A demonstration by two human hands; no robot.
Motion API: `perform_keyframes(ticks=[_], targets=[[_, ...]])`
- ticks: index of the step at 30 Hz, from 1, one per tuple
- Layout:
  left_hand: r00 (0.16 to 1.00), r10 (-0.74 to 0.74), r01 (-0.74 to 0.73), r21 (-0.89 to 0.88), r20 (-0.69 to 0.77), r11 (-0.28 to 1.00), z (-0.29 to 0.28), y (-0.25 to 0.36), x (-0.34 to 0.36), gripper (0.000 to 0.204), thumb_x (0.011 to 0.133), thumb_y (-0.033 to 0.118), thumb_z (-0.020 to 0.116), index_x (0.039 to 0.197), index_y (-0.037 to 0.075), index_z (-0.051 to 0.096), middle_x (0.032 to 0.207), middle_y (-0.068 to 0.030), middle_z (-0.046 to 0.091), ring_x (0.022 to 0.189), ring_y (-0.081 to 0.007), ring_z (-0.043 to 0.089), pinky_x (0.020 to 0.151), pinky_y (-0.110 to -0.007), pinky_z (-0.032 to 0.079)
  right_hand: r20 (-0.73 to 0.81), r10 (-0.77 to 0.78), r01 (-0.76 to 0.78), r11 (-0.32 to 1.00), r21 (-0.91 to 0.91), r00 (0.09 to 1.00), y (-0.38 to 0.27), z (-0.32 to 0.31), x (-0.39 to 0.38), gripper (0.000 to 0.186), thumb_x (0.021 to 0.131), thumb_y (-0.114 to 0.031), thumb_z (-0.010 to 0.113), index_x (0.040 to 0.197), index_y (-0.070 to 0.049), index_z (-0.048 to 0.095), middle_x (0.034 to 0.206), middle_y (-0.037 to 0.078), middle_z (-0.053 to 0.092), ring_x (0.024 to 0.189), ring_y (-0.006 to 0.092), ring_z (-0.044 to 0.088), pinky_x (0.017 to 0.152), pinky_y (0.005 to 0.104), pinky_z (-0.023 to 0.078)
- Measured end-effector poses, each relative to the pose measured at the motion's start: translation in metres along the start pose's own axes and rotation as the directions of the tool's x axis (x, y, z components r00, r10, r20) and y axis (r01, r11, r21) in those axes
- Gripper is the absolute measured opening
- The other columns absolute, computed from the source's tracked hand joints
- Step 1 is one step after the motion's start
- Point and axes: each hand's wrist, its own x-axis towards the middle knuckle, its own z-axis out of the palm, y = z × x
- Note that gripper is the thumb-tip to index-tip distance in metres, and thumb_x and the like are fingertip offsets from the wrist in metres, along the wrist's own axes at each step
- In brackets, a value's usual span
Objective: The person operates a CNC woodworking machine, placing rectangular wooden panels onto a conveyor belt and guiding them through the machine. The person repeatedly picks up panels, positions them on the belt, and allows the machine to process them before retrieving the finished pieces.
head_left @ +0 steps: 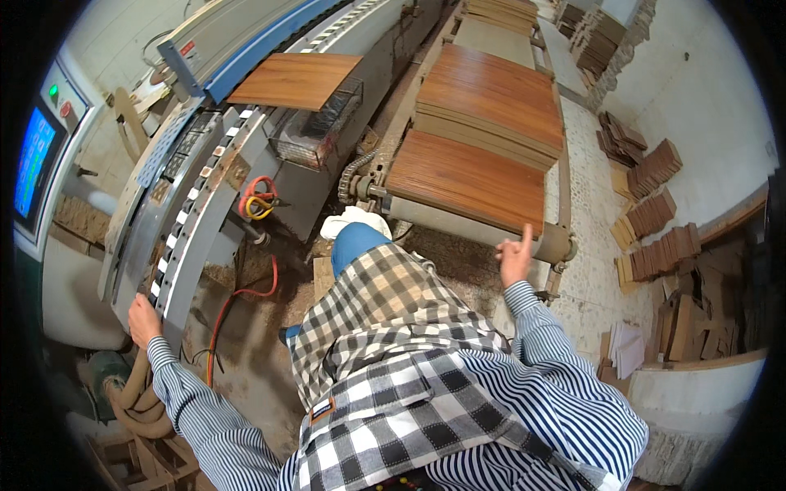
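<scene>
One wood-grain board (299, 79) sits at the machine (233, 33), apparently mid-feed; left hand (145, 321) at its rail (190, 219), grip unclear. Right hand (514, 260), fingers empty, index extended, is by the front board (471, 182); lifting that probably calls for both hands.

Soft, even brightness; curved fisheye edges with black corners.

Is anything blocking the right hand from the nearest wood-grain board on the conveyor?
Nothing visible stands between them: the right hand has its raised index finger at the near right corner of the wood-grain board. Whether the fingertip touches it, I can't tell.
</scene>
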Motion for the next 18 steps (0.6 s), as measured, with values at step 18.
perform_keyframes(ticks=[18], targets=[[0.997, -0.043, 0.042, -0.012, -0.062, 0.999, -0.011, 0.000, -0.014, 0.055, 0.092, 0.042, 0.031, 0.094, 0.003, 0.069, 0.097, -0.0224, 0.065, 0.091, -0.0424, 0.062, 0.080, -0.051, 0.048, 0.247, 0.550, -0.584, 0.605, 0.541, 0.798, -0.002, 0.009, 0.025, 0.032, 0.082, -0.035, 0.073, 0.101, -0.015, 0.058, 0.084, 0.001, 0.063, 0.066, 0.0159, 0.059, 0.057, 0.0288, 0.051]])
